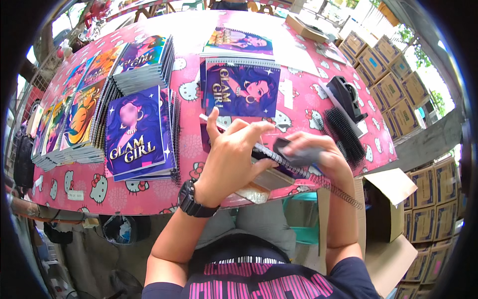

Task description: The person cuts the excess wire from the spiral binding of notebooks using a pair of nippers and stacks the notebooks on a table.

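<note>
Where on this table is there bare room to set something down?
On the pink printed tablecloth: a strip between the left purple-covered notebooks and middle purple-covered spiral notebooks; another between those middle notebooks and the black spiral coils, bar a white paper slip. Crowded: around the left hand and right hand, and the far-left multicoloured notebook stacks.

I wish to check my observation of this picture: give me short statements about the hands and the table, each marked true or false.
1. A black watch is worn on the left arm. True.
2. The right hand is empty. False: the right hand holds a dark, blurred object.
3. Notebook stacks stand left of the left hand. True.
4. The tablecloth is plain white. False: the tablecloth is pink and patterned.
5. A wire coil hangs by the right forearm. True.
</note>
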Demonstrator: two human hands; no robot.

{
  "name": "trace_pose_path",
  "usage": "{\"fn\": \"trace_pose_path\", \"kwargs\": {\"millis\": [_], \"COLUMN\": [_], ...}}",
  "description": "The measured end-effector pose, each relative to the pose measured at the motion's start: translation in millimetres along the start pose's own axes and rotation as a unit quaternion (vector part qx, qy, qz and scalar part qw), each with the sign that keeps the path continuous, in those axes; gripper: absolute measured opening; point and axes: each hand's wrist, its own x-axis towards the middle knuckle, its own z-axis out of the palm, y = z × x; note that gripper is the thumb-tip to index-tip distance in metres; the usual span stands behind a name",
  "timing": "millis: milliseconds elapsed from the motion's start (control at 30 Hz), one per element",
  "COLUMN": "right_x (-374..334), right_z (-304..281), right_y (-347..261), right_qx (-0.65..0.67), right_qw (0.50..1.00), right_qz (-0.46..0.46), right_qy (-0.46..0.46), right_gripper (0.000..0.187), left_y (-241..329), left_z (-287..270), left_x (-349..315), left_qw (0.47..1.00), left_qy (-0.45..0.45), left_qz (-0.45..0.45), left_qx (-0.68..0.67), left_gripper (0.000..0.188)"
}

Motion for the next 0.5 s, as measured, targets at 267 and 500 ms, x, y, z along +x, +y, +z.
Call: {"fn": "trace_pose_path", "kwargs": {"millis": [267,500], "right_x": [22,30], "right_z": [11,17], "right_y": [-3,1], "right_qx": [-0.115,-0.125], "right_qw": [0.992,0.991], "right_qz": [0.016,0.034], "right_qy": [0.042,0.041], "right_gripper": [0.058,0.059], "left_y": [-6,-22], "left_z": [-6,-8], "left_x": [0,-16], "left_qw": [1.000,0.983], "left_qy": [0.016,0.178], "left_qz": [0.010,-0.010], "left_qx": [0.004,0.042], "left_gripper": [0.064,0.092]}}
